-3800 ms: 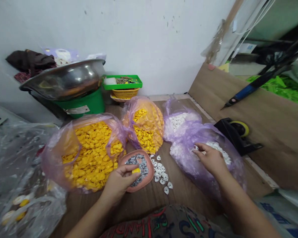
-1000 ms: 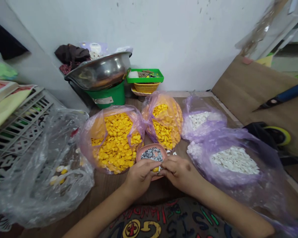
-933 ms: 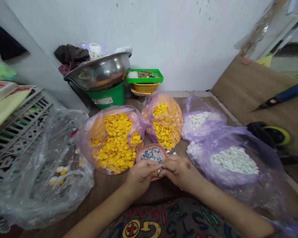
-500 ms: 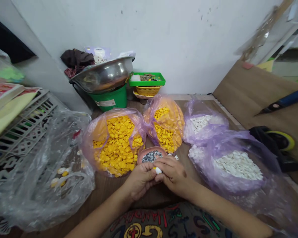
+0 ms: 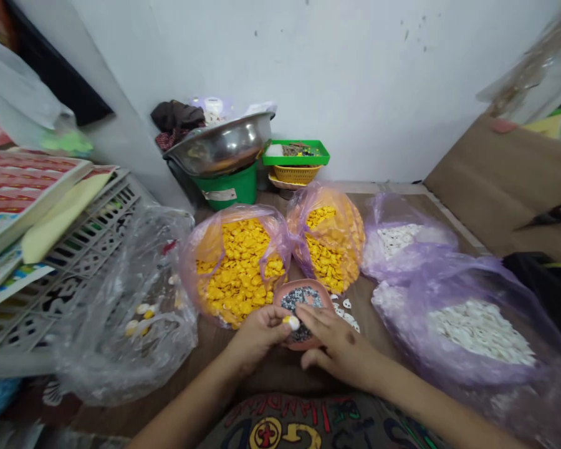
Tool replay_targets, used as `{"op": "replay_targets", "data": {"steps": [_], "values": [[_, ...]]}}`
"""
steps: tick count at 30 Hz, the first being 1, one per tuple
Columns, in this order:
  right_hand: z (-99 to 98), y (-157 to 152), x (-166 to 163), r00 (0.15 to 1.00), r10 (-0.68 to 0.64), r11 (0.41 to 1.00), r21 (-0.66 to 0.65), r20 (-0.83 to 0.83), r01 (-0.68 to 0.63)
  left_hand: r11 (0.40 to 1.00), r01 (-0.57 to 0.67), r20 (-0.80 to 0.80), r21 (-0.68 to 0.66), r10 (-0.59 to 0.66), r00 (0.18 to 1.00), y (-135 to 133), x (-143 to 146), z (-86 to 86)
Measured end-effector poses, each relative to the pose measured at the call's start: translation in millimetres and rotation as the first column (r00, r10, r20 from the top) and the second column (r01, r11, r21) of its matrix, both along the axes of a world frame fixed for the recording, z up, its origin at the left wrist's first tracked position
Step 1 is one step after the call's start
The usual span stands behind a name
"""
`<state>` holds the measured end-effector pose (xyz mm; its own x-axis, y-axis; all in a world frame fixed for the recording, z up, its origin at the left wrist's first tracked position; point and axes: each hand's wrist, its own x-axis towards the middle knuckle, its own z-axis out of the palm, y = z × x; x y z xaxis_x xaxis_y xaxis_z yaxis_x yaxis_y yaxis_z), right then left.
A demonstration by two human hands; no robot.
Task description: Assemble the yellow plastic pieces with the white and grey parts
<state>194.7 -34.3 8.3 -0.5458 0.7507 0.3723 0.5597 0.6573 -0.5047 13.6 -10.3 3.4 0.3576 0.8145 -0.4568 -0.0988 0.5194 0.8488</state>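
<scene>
A small rounded yellow-and-white plastic piece [image 5: 291, 322] is pinched between the thumb and fingers of my left hand [image 5: 258, 337]. Beside it, my right hand [image 5: 339, 343] has its thumb apart from its stretched fingers, the fingertips close to the piece. Whether they touch it I cannot tell. Both hands are over the near side of a pink dish [image 5: 326, 298] with small dark and silvery bits [image 5: 300, 297] in it. Part of the dish is hidden by my right hand. Several white flat pieces [image 5: 348, 317] lie on the table to its right.
Behind the hands stand purple bags of yellow pieces [image 5: 238, 268] [image 5: 330, 249]. Bags of white pieces [image 5: 484, 330] [image 5: 397, 237] are to the right. A clear bag [image 5: 135, 362] with a few finished-looking yellow-and-white pieces lies left, by a grey crate [image 5: 88, 249]. A metal basin [image 5: 224, 146] tops a green bucket [image 5: 231, 187].
My hands have parted: the right one has let go and spread its fingers, while the left keeps the piece. The view has shifted left, and more of the dish and white pieces shows.
</scene>
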Motion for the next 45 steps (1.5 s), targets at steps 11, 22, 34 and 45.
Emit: {"op": "replay_targets", "data": {"steps": [11,22,34,45], "values": [[-10.0,-3.7,2.1,0.993,-0.062,0.998,-0.015,-0.102,0.061,0.978,0.105,-0.912,0.178,0.204,-0.357,17.5,-188.8,53.1],[-8.5,-12.2,4.1,0.998,-0.025,0.989,-0.142,0.059,0.033,0.765,0.376,-0.852,0.523,0.474,0.221,28.6,-57.4,4.6],[-20.5,11.2,-0.2,0.849,-0.218,0.956,-0.068,0.481,0.284,0.823,0.43,-0.925,0.372,0.366,0.099,42.8,-34.2,-8.9],[-26.1,20.6,-12.9,0.806,-0.162,0.957,-0.109,0.569,0.269,0.798,0.391,-0.889,0.458,0.423,0.178,38.7,-38.6,-14.3]]}}
